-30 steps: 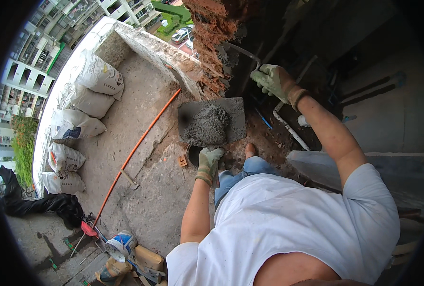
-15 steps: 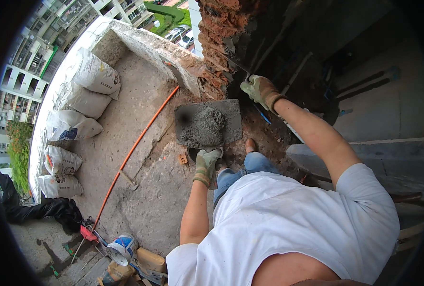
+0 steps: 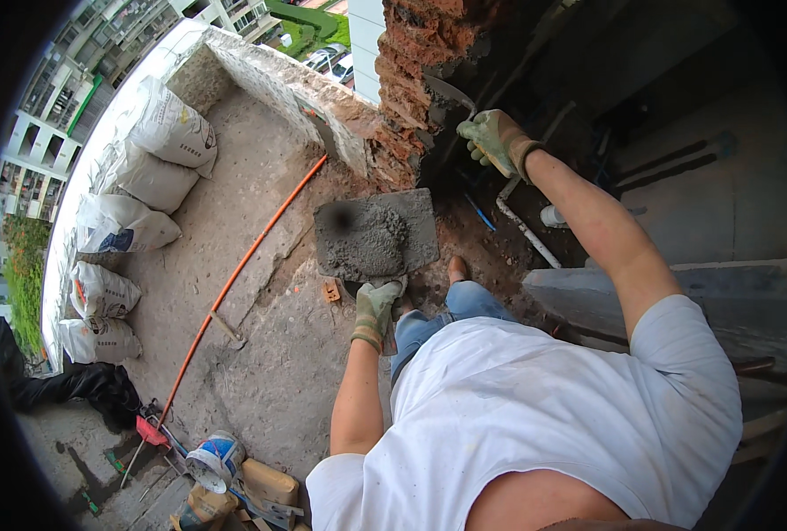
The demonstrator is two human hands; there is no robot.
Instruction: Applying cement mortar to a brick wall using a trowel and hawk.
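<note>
My left hand (image 3: pixel 376 311), in a pale green work glove, grips the near edge of a mortar board (image 3: pixel 422 232). A heap of wet grey mortar (image 3: pixel 374 237) lies on the flat board. Out to the right, my gloved right hand (image 3: pixel 494 142) is closed round the handle of a trowel (image 3: pixel 451 92). The trowel's thin blade lies close against the broken brick wall edge (image 3: pixel 411 75), where grey mortar clings to the red brick; I cannot tell whether the blade touches it.
White sacks (image 3: pixel 170 128) line the low wall at the left. An orange hose (image 3: pixel 234 276) crosses the rough floor. A bucket (image 3: pixel 216 460) and brown bags stand lower left. A white pipe (image 3: pixel 528 232) and a blue tube (image 3: pixel 479 212) lie right of the board.
My right hand has moved slightly right and up, and the trowel blade now shows more plainly by the brick edge. The board, still in my left hand, has shifted slightly left in the view.
</note>
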